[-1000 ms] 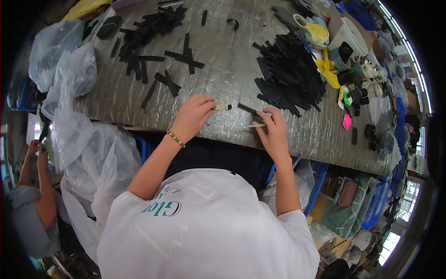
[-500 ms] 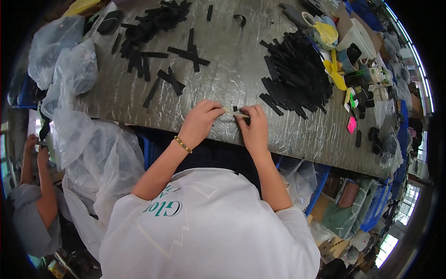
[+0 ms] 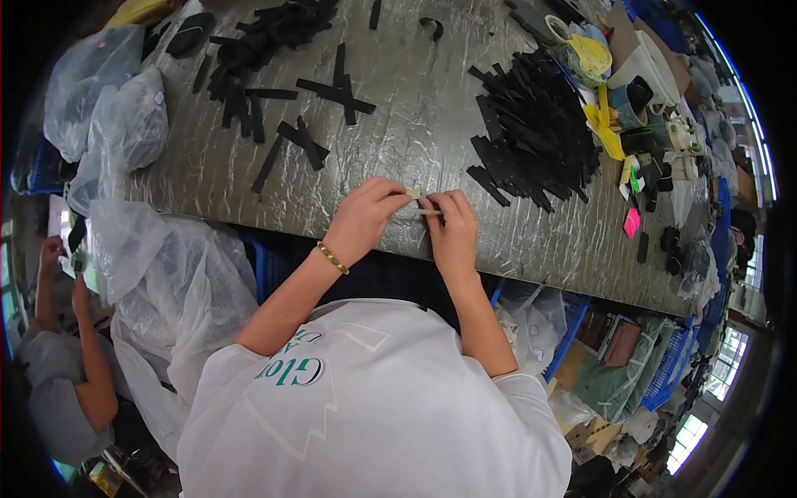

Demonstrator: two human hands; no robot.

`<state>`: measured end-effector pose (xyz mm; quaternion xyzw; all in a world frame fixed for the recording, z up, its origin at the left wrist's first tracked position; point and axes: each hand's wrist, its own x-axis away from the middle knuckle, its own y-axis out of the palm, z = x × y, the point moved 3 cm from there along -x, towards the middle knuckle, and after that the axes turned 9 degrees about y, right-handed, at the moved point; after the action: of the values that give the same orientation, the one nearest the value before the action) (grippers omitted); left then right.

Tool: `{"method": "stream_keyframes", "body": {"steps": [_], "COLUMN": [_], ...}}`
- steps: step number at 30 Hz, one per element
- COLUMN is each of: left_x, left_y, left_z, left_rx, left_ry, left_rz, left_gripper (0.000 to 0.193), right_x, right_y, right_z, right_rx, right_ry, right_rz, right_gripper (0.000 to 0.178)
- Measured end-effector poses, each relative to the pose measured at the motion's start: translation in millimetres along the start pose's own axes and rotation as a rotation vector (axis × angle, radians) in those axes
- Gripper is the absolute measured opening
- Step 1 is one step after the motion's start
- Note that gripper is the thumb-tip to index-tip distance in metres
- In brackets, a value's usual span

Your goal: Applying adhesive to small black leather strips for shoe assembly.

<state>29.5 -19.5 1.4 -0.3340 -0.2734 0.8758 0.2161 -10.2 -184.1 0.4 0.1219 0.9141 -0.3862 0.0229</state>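
Both my hands meet near the table's front edge, fingertips almost touching. My left hand [image 3: 363,217], with a beaded bracelet on its wrist, is closed in a pinch on a small pale piece [image 3: 415,193]. My right hand [image 3: 453,231] is closed too, holding a thin pale stick [image 3: 427,212] that points toward the left fingers. Fingertips partly hide both small things, so their exact kind does not show. Beyond the left hand, several loose black strips [image 3: 336,95] lie crossed on the table. A large heap of black strips [image 3: 535,124] lies beyond the right hand.
A second black pile [image 3: 266,46] lies at the far left of the film-covered table [image 3: 398,133]. Clear plastic bags [image 3: 170,274] hang at the left edge. Yellow scissors [image 3: 604,124], containers and small items crowd the right. A co-worker's arms [image 3: 87,340] show at far left.
My hands stay in nearly the same place, fingers shifted slightly. A tiny black bit seen between the fingertips no longer shows. The co-worker's hands have moved a little apart.
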Motion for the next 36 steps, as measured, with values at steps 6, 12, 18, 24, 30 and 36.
{"method": "stream_keyframes", "body": {"steps": [6, 12, 18, 24, 30, 36], "left_x": [-2, -2, -3, -2, -2, -2], "left_y": [2, 3, 4, 4, 4, 5], "left_z": [1, 4, 4, 3, 5, 5], "left_rx": [-0.023, -0.123, -0.121, -0.15, -0.198, -0.205], "left_ry": [0.019, 0.06, 0.062, 0.044, 0.099, 0.09], "left_rz": [-0.021, -0.042, -0.046, -0.073, -0.043, -0.047], "left_gripper": [0.032, 0.032, 0.034, 0.032, 0.031, 0.03], "right_x": [-5, -26, -21, -22, -22, -20], "right_y": [-7, -42, -23, -15, -13, -14], "right_z": [1, 1, 3, 5, 10, 5], "right_rx": [-0.179, -0.237, -0.458, -0.344, -0.339, -0.302], "right_ry": [0.058, -0.038, 0.237, 0.167, 0.157, 0.137], "right_rz": [-0.054, 0.123, -0.203, -0.163, -0.145, -0.129], "right_gripper": [0.009, 0.023, 0.024, 0.02, 0.018, 0.017]}}
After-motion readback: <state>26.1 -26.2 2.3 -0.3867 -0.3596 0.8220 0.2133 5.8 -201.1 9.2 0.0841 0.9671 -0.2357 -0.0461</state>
